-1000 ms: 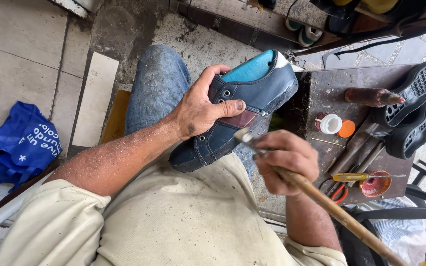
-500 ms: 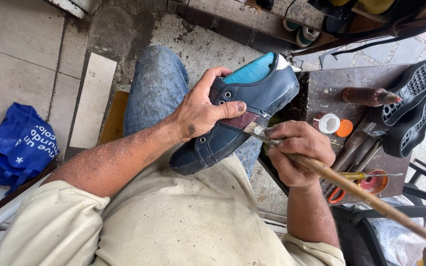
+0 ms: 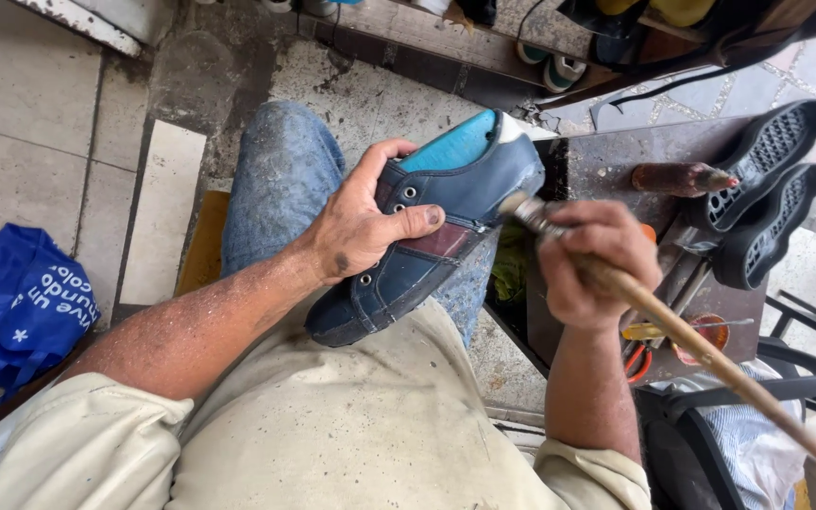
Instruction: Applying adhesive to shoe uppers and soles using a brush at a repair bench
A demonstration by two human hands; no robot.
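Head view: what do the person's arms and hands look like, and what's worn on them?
Both hands are bare: left hand, right hand. No gloves, watch or rings show. Short beige sleeves end at the upper arms; forearms are bare, hairy and flecked with dust and dark smudges.

One camera sits on the person's head and looks steeply down over chest and forearms, close to the lap. The floor [image 3: 40, 142] fills the upper left of the frame; the worktop [image 3: 616, 161] lies at upper right

Left hand [image 3: 361, 231] grips shoe [image 3: 446, 222]; right hand [image 3: 592, 260] holds brush [image 3: 682, 335].
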